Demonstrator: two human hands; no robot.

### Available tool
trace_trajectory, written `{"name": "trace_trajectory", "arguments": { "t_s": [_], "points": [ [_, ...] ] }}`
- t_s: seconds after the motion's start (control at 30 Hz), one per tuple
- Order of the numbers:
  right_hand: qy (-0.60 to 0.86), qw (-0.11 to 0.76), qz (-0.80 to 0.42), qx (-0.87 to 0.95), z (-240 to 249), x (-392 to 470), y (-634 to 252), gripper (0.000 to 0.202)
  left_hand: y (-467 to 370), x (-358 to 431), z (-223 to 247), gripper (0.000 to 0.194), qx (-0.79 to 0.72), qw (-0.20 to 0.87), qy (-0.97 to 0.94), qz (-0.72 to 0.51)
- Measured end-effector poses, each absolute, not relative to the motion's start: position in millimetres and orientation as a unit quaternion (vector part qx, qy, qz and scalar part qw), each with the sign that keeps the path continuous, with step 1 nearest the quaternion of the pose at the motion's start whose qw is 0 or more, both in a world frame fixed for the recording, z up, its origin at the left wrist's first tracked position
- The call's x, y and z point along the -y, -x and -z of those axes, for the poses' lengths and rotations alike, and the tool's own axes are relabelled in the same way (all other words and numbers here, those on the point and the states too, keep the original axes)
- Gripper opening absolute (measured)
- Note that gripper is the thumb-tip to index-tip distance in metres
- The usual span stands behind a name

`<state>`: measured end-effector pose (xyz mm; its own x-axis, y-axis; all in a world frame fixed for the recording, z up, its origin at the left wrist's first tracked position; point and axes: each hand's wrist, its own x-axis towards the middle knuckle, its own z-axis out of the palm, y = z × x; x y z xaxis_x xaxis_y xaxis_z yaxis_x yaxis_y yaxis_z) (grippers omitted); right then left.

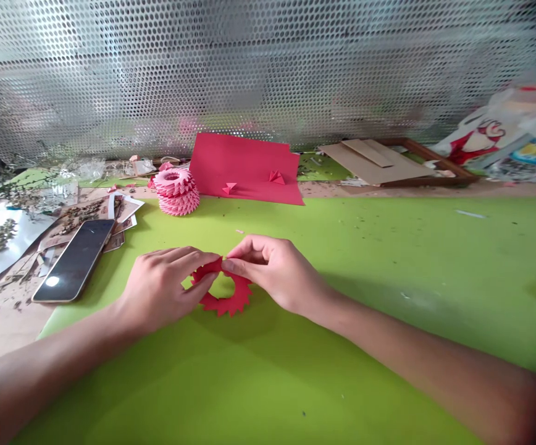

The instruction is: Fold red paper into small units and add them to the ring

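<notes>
A red folded-paper ring with a toothed outer edge sits low over the green surface in front of me. My left hand pinches its upper left part between thumb and fingers. At the ring's top, my right hand is closed, thumb and index finger pinched on the paper close to the left fingertips. The fingers hide the join there. Behind lies a red paper sheet with small red folded pieces on it. A stack of pink folded-paper rings stands to its left.
On the left lie a phone, small photo prints and dried plant bits. Cardboard on a brown frame is at the back right, beside plastic bags. A perforated metallic sheet rises behind the green surface.
</notes>
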<state>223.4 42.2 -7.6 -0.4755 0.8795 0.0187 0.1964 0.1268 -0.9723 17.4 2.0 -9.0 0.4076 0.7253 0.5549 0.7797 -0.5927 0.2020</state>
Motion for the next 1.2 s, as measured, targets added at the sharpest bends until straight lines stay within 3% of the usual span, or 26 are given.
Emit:
{"name": "trace_trajectory", "arguments": {
  "t_s": [0.37,0.57,0.83,1.2],
  "points": [
    [0.38,0.304,-0.548,0.681,5.8,-40.8,-221.3,0.035,-17.0,-0.4,9.4,0.017,0.433,0.033,0.85,0.297],
    [0.4,0.323,-0.512,0.688,3.9,-42.4,-223.7,0.026,-19.1,1.0,5.3,0.034,0.52,0.043,0.817,0.244],
    [0.379,0.338,-0.495,0.704,6.0,-43.0,-224.1,0.025,-21.3,2.3,6.7,0.018,0.512,0.037,0.816,0.266],
    [0.387,0.32,-0.53,0.684,12.6,-42.2,-219.3,0.029,-22.9,4.4,10.9,0.015,0.482,0.007,0.829,0.284]
  ]
}}
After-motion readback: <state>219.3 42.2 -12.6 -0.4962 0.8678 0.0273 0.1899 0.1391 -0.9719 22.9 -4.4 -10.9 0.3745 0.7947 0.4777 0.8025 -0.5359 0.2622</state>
